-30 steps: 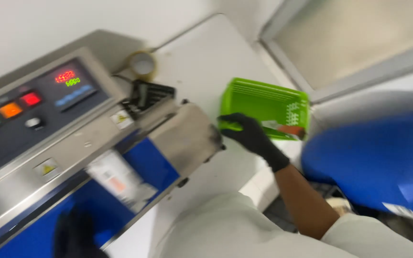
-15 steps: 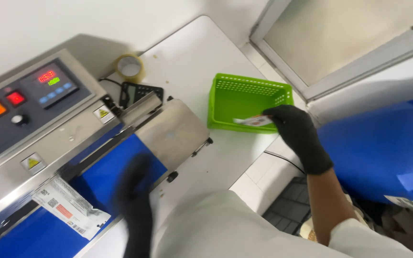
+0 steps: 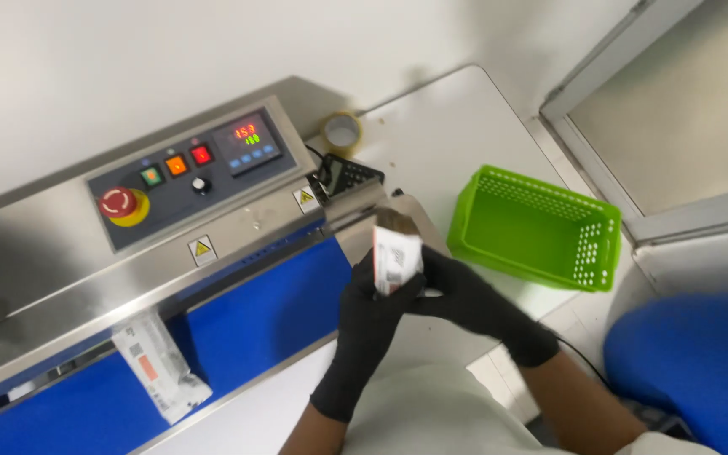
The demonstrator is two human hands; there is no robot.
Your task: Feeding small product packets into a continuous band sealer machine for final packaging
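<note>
Small white packet (image 3: pixel 396 259) with printed label, brown at top end, held upright between both hands, long axis roughly vertical in view, brown end pointing away from the person toward the machine. It sits over the right end of the blue conveyor belt (image 3: pixel 271 312), just in front of the steel outfeed plate.

Left hand (image 3: pixel 370 316), black glove, comes up from below, fingers (image 3: pixel 362 278) curled closed around the packet's lower left side. Right hand (image 3: pixel 457 295), black glove, reaches in from the right, forearm bare below the cuff, fingers wrapped around the packet's right edge; both grips tight on it, hands touching each other.

Left of the fingers: second white packet (image 3: pixel 160 366) lying flat on the belt, tilted, well apart from the hands. Beyond the fingers: stainless sealer machine (image 3: pixel 86 253) with grey control panel (image 3: pixel 187 173) carrying red stop button, green, orange and red buttons, a knob and a lit digital readout. Right of the fingers: green perforated basket (image 3: pixel 541 227), open side up, near but not touching the hands. Past the machine's end: roll of tape (image 3: pixel 340 131) and a black plug-like part on the white desk (image 3: pixel 448 126).

Room: pale wall behind, window frame at upper right, blue chair (image 3: pixel 693 362) at lower right, tiled floor below the desk edge.
</note>
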